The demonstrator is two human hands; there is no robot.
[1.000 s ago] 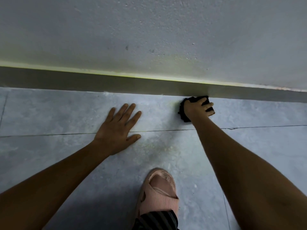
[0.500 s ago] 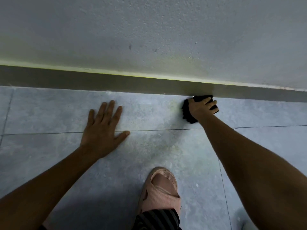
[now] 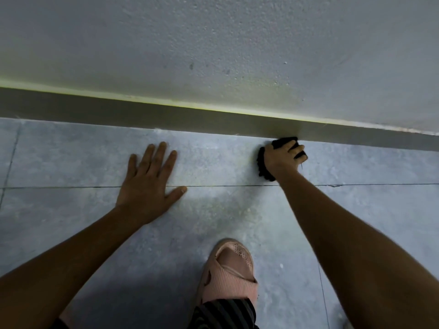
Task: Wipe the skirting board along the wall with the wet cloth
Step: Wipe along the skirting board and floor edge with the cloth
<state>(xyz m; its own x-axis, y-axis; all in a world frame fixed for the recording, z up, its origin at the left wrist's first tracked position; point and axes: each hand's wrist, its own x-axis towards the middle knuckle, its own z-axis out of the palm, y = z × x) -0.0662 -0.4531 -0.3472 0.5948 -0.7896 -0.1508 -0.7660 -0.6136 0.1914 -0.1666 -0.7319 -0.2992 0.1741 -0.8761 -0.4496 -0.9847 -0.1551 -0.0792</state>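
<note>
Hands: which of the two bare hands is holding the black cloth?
The right hand, gripping the black cloth against the dark skirting board; the left hand lies flat and empty.

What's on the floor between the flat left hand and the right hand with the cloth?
Nothing: in the head view, only bare grey floor tile lies between the left hand and the right hand gripping the black cloth.

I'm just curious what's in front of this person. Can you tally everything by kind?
Hands: 2 (left hand flat on the floor tiles, right hand closed on the cloth)
Black cloth: 1
Pink sandal: 1
Skirting board: 1
Total: 5
</note>
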